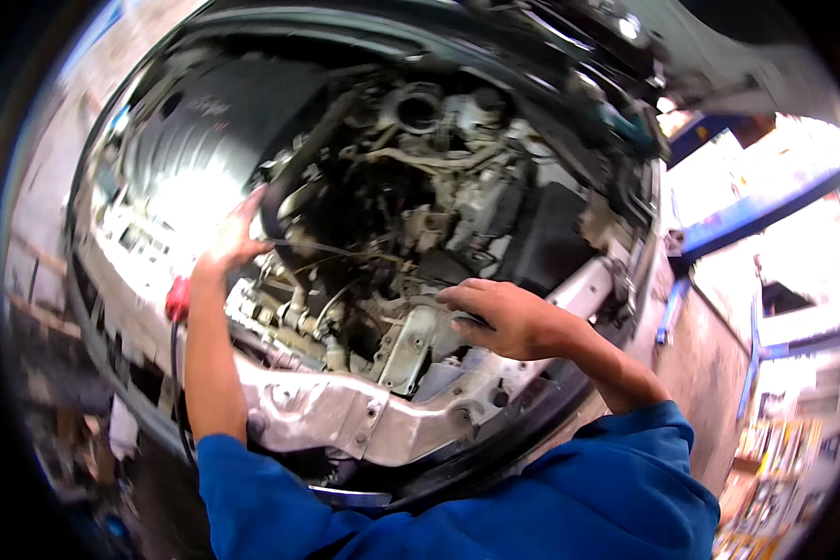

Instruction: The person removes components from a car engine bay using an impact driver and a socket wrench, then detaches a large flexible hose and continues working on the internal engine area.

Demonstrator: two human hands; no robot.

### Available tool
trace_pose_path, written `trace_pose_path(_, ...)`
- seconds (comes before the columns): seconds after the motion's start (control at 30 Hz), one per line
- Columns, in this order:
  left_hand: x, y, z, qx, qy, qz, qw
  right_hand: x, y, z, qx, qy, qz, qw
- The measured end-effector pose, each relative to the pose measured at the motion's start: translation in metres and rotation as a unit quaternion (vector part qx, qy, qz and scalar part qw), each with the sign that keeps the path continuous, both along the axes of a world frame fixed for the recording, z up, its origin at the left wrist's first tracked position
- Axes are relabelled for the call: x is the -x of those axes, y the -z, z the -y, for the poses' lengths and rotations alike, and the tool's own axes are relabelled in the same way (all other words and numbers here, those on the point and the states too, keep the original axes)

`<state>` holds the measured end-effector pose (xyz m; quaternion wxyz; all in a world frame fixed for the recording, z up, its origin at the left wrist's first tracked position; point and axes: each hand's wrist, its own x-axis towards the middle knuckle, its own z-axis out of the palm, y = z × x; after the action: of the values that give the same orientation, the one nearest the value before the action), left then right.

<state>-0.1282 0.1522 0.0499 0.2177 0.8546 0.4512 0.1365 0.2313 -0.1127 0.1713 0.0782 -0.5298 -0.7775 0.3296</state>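
An open car engine bay lies below me. Over its left part, my left hand (233, 241) is raised with the fingers stretched upward and the thumb apart. Its fingertips are close to a thick black hose (299, 177); whether they touch it I cannot tell. A thin wire (313, 246) runs rightward from near the thumb. My right hand (518, 322) hovers over the front right part of the bay, fingers forward and thumb apart, with nothing visible in it. Beneath and left of it sits a pale metal bracket (408, 350).
A pale metal crossmember (322, 401) spans the front of the bay. Beside my left forearm is a red piece (177, 299) on a black cable. A dark panel (224, 121) covers the far left. Blue lift arms (761, 224) stand at the right, above stacked boxes (779, 448).
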Motion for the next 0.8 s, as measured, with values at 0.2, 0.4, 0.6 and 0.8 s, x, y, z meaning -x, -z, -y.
trace_pose_path(0.2, 0.012, 0.000, 0.005, -0.019, -0.017, -0.076, 0.997, -0.050, 0.004, 0.077, -0.276, 0.294, -0.034, 0.914)
trace_pose_path(0.4, 0.009, -0.007, 0.007, -0.044, 0.010, -0.026, 0.999, -0.117, 0.004, 0.123, -0.384, 0.463, 0.061, 0.797)
trace_pose_path(0.6, 0.003, -0.004, 0.003, -0.139, -0.078, 0.084, 0.984, -0.235, 0.006, 0.066, -0.360, 0.534, 0.077, 0.761)
trace_pose_path(0.8, -0.059, -0.007, -0.021, -0.196, -0.060, 0.053, 0.977, -0.364, 0.025, -0.054, -0.270, 0.496, 0.341, 0.751)
